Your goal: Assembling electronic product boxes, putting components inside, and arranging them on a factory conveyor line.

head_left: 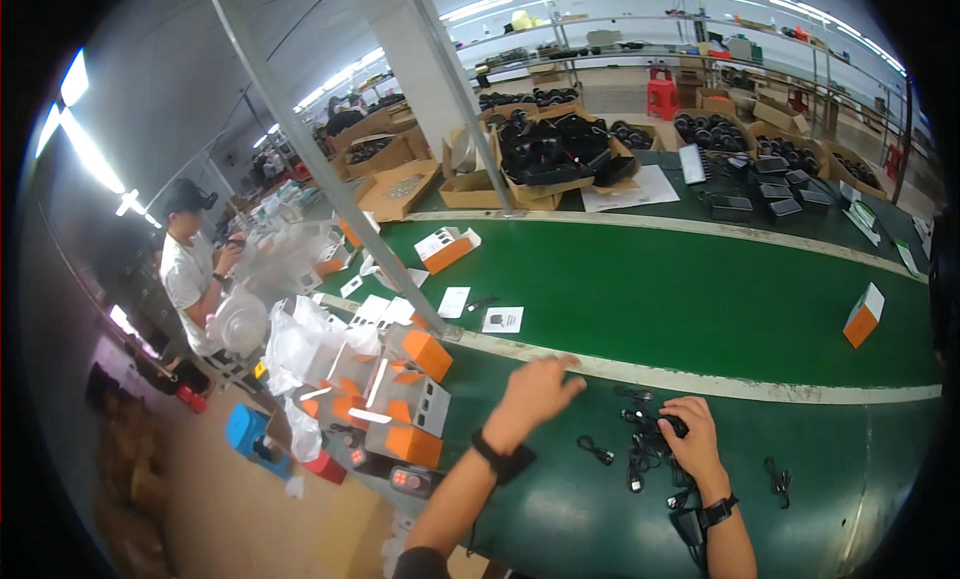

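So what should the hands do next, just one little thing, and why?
I'd probably have the right hand lift one bundle from the black cables, because it's curled right there among them, while the left hand looks empty, held out by the pale strip.

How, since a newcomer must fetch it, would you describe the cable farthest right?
On the dark green table, find the right hand. Right of its watch lies a bundled black cable, the only one on that side of the forearm.
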Motion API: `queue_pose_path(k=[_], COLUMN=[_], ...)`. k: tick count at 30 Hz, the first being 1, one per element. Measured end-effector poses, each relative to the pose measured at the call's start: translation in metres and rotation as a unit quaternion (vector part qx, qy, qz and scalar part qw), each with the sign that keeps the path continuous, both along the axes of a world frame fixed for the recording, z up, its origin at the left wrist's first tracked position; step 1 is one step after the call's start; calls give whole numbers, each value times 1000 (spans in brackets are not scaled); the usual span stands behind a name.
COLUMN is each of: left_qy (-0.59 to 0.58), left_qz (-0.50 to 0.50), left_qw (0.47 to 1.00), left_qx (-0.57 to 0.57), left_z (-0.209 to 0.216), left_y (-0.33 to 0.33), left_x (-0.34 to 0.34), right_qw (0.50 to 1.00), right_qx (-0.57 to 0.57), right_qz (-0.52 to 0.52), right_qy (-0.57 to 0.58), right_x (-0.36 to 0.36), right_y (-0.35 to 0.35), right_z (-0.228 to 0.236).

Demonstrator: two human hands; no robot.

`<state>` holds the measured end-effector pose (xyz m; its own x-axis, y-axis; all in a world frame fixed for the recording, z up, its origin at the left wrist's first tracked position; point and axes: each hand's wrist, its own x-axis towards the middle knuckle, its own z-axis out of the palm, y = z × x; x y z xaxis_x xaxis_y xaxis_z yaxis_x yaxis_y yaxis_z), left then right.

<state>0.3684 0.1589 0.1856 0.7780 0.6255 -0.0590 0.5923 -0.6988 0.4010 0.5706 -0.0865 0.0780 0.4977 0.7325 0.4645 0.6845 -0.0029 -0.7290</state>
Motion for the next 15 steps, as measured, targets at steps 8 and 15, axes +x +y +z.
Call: queue_pose_path(k=[8, 15], left_qy=[40, 59], left_qz=[379, 391], left_qw=[920, 918], left_qx=[87, 0], left_z=[-100, -83], left_y=[201, 207], left_x=[-2, 12], right_qw=[999, 1000], right_qx=[17, 3], right_qz=[28, 11], right_qy=[-14, 3], right_x=[-6, -4], right_y=[8, -3], right_z=[-2, 1])
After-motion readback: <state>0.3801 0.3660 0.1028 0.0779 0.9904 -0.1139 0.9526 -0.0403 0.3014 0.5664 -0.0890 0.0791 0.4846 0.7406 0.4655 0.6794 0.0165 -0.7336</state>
